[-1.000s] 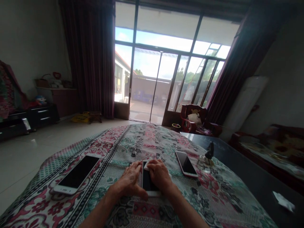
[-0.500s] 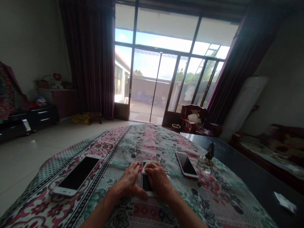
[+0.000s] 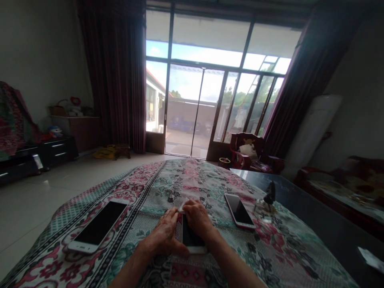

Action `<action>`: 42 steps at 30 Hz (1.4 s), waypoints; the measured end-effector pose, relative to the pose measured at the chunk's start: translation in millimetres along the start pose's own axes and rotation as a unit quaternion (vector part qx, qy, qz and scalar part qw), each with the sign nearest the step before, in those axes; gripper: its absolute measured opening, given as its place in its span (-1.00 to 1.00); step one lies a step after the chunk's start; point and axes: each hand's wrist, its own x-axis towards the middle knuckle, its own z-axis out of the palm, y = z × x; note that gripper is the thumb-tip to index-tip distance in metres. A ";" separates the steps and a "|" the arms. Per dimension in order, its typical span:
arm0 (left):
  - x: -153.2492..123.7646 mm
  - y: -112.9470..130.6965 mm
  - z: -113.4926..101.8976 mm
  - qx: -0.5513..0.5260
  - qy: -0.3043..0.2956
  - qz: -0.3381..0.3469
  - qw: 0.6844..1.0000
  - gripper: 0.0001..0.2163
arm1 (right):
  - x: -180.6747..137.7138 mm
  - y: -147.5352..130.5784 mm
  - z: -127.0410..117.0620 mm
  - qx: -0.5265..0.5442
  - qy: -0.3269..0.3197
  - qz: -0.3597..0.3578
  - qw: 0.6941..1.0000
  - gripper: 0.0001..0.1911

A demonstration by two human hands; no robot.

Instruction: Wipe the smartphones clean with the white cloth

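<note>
A white-framed phone (image 3: 190,239) lies face up on the flowered cloth (image 3: 186,184) in front of me. My left hand (image 3: 163,236) lies along the phone's left edge, fingers stretched and the thumb at its near corner. My right hand (image 3: 196,218) covers the phone's far end, fingers bent over a small white wipe (image 3: 182,207) pressed on the screen. A larger white phone (image 3: 97,226) lies to the left and a pink-edged phone (image 3: 240,211) to the right, both face up with dark screens.
A small dark bottle on a glass base (image 3: 268,200) stands right of the pink-edged phone, at the edge of a dark glossy table (image 3: 324,228). A white scrap (image 3: 372,258) lies on that table. Sliding glass doors, a red chair and low cabinets stand beyond.
My right hand has slid the white wipe toward the phone's far end. The view has shifted slightly. The other two phones have not moved.
</note>
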 end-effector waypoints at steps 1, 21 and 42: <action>0.0 0.2 -0.4 0.004 0.000 0.004 1.000 0.19 | 2.7 1.2 1.5 -0.004 0.003 0.007 1.000 -0.72; 1.2 -2.4 -0.4 0.020 0.012 0.026 0.999 0.14 | 8.1 -0.2 4.6 -0.037 0.014 0.079 0.996 -0.77; 1.1 -1.2 -0.2 0.040 0.010 0.024 0.999 0.07 | -15.1 49.2 2.8 -0.028 0.075 0.168 0.983 -0.72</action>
